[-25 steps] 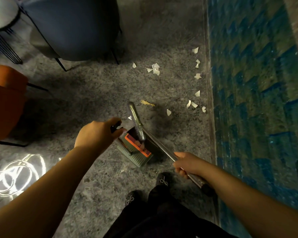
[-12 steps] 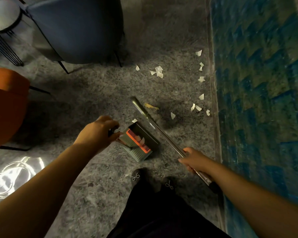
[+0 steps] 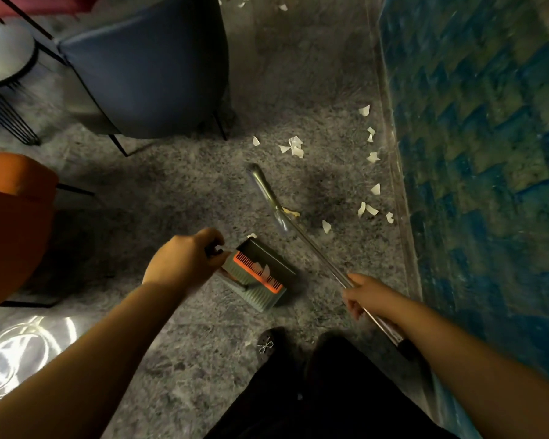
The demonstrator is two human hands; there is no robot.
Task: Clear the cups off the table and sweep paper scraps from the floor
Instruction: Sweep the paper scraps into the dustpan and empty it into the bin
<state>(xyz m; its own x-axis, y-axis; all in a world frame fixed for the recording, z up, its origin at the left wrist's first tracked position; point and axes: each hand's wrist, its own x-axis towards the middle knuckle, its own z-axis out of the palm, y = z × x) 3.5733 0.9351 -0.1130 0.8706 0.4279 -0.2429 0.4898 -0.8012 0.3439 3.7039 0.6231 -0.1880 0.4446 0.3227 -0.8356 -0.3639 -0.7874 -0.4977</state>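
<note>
A grey-green dustpan (image 3: 256, 282) with an orange comb strip stands on the grey floor, a few white scraps inside it. My left hand (image 3: 184, 261) grips its dark handle at the pan's left. My right hand (image 3: 366, 294) holds the metal broom handle (image 3: 314, 250), which runs up-left to the broom head (image 3: 263, 186), raised beyond the pan. Several white paper scraps (image 3: 293, 146) lie ahead on the floor, more scraps (image 3: 370, 209) along the right edge, and one yellowish scrap (image 3: 290, 212) lies beside the broom.
A blue chair (image 3: 146, 68) stands ahead on the left, an orange seat (image 3: 13, 223) at the far left, and a round white side table (image 3: 4, 55) at the top left. A blue patterned surface (image 3: 476, 160) runs along the right. My dark shoes (image 3: 268, 343) are below.
The broom head has swung away from the dustpan, up and forward toward the scraps. My right hand slid right along the handle. The dustpan and left hand stayed roughly in place.
</note>
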